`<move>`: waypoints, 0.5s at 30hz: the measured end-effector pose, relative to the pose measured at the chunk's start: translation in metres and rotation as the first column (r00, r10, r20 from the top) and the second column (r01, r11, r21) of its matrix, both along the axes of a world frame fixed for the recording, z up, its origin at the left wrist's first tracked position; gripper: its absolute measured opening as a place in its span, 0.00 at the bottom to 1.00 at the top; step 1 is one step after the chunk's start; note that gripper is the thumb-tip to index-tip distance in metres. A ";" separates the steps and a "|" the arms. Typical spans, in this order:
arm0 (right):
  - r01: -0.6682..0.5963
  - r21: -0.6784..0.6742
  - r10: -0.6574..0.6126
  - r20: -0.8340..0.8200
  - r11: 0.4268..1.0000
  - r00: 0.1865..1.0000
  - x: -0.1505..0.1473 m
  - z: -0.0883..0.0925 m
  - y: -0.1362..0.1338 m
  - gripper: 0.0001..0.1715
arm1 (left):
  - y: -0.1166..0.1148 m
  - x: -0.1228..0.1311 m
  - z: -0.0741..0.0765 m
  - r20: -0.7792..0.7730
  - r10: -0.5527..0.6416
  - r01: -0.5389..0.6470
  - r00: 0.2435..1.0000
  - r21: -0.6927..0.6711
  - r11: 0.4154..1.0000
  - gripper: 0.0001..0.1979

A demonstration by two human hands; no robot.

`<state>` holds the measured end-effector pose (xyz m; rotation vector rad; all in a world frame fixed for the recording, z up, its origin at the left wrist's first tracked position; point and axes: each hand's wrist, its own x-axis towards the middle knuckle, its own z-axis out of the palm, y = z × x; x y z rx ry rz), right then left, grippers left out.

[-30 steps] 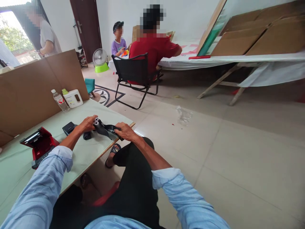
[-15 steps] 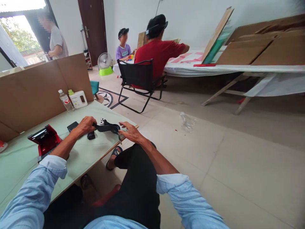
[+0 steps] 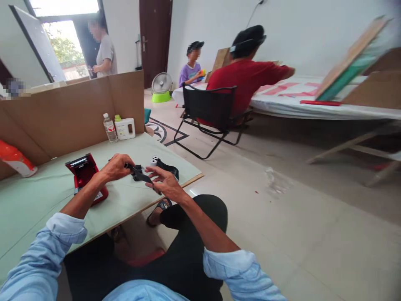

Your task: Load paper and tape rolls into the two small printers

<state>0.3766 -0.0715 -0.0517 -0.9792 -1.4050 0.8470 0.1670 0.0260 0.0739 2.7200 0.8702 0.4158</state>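
Nearer the red open-lidded device than half a second ago, the left grip and the right grip now have the black strip away from two white rolls. The strip is held over the tabletop, just right of the device. Its long axis slants from upper left to lower right, with the right end pointing toward the near edge. The left grip is closed around its left end; the right grip's fingers are partly spread at the other end, and whether they pinch it I cannot tell.

Further right of the device lie the rolls, a dark crumpled piece beside them. The pale green tabletop extends to both sides of the device; on its left leans an orange-and-white bottle. Behind the device stands a cardboard panel, and to its right, against the panel, a clear water bottle and a green-capped white jug.

Well beyond the device, to the right, a person in red sits in a black folding chair on the tiled floor.
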 end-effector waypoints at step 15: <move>-0.145 0.138 0.136 0.076 0.980 0.988 -0.119 0.077 0.054 0.21 | -0.041 -0.136 0.017 0.314 0.188 -0.159 0.931 -0.116 0.981 0.13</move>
